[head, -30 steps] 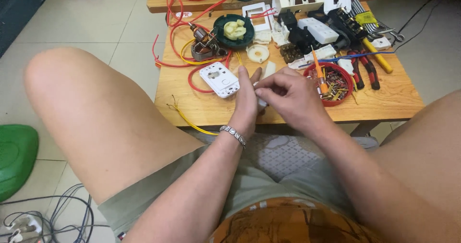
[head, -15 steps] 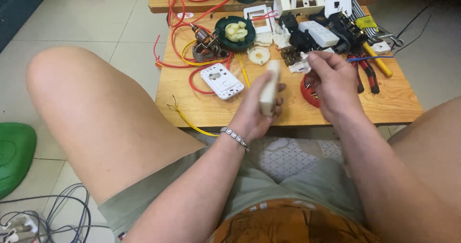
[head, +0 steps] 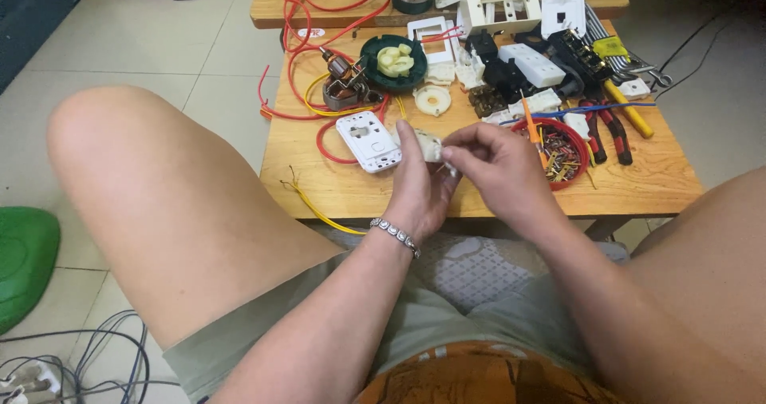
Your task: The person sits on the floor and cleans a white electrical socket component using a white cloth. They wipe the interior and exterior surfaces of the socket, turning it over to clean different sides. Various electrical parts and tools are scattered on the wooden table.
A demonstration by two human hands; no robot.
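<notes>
Half a second earlier the right hand (head: 499, 172) had been reaching over the red round bowl of small metal bits (head: 561, 144); it had since come back to meet the left hand (head: 421, 184) above the near edge of the low wooden table (head: 479, 192). Between them sat the small cream-white plastic switch part (head: 429, 144), the left fingers closed around its lower end and the right fingertips pinched on its top corner. It looked light, stiff and somewhat brittle, best held by its flat sides. Just left of the hands lay a white rectangular plastic switch plate (head: 368, 140), with red and yellow wires (head: 307, 104) looping beyond it.
</notes>
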